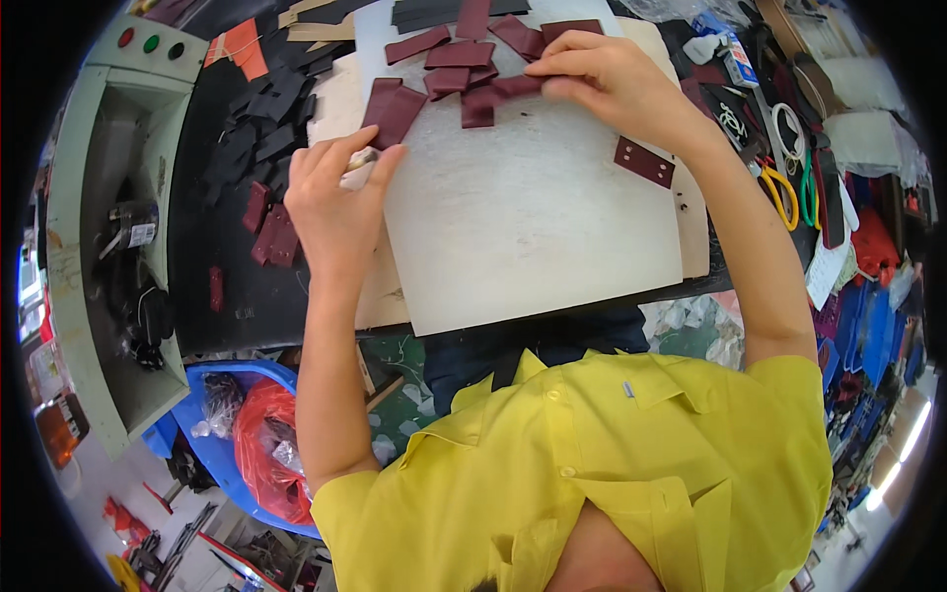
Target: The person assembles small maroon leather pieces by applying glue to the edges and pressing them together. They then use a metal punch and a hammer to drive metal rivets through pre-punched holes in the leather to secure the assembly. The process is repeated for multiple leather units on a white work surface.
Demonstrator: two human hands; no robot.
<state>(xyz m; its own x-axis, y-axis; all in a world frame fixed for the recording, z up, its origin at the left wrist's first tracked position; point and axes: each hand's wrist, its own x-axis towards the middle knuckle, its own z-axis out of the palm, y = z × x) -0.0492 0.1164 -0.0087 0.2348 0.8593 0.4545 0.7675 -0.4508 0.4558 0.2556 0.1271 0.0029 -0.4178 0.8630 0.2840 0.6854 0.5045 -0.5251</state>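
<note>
My right hand (617, 89) pinches the right end of a maroon leather-like strip (517, 87) between thumb and fingertips. The strip's other end lies over another maroon piece (477, 109). My left hand (338, 197) has its thumb and index fingertips at the lower edge of two overlapping maroon strips (397, 111). A small whitish-yellow thing (359, 168) shows between those fingers; I cannot make out what it is. More maroon strips (459, 54) lie loosely piled at the far side of the pale board (533, 227). A maroon piece with small holes (644, 162) lies under my right forearm.
Black pieces (261, 128) and maroon pieces (276, 237) lie on the dark table to the left. Beyond them stands a pale green metal cabinet (74, 237) with buttons. Yellow-handled scissors (779, 197) and cords lie at right. A blue bin (222, 459) sits below left.
</note>
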